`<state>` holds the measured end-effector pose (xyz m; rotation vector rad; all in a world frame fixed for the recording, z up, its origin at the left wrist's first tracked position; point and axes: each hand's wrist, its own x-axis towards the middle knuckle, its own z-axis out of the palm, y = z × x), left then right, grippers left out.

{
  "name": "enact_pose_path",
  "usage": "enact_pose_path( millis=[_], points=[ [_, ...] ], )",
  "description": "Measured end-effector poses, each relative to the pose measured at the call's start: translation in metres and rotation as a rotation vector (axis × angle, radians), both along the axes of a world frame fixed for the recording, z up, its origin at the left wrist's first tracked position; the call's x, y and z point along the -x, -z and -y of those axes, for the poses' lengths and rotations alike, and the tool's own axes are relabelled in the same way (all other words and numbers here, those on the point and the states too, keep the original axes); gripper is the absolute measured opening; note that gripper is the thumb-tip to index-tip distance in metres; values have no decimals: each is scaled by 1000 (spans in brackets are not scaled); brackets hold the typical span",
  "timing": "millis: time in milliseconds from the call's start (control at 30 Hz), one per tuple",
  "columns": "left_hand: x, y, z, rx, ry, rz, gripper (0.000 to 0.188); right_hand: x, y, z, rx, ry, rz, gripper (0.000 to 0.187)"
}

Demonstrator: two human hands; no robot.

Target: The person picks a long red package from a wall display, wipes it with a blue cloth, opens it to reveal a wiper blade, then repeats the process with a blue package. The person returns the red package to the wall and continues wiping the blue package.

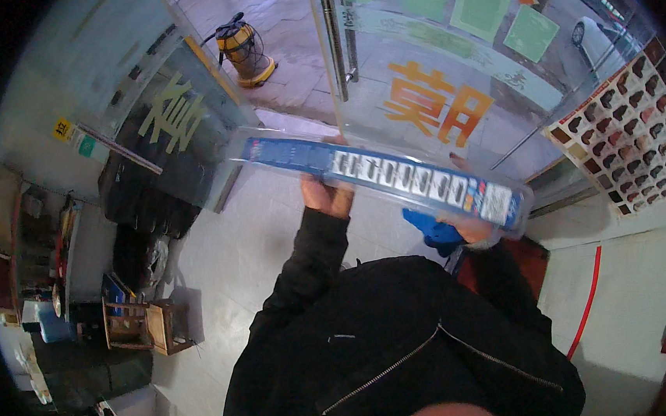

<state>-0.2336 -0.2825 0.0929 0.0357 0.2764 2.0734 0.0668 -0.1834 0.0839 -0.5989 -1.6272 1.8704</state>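
Note:
A long, narrow clear plastic package with a blue printed card [314, 160] spans the space before my chest, tilted so its right end sits lower. A row of small black-and-white pictures runs along the card; what lies inside cannot be made out. My left hand [326, 196] grips it from below, left of its middle, with the fingers partly behind it. Near the right end my right hand [473, 231] holds the package, its fingers largely hidden. Beside that hand hangs a crumpled blue thing [434, 230], perhaps a cloth; whether the hand holds it too cannot be told.
Ahead stand glass door panels [413, 37] with a long metal handle [333, 36]. Outside is a yellow-and-black vacuum cleaner [238, 51]. A wooden chair [166, 327] stands at left, a red box-like thing [529, 267] at right, below a swatch poster [626, 134].

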Motion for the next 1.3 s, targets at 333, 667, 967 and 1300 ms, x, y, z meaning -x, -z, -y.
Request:
enact_pose_path(
  millis=[333,667,967,1300],
  points=[
    [-33,70,-3,299,276,-16,32,56,-74,35,-428,53,-386,76],
    [-2,137,-25,779,27,-541,74,49,-88,25,-331,-51,-306,71],
    [13,157,-16,885,154,-1360,48,54,-88,40,-306,-50,-304,71],
    [18,99,5,669,92,-1282,36,34,-66,24,-419,-3,-238,74]
  ],
)
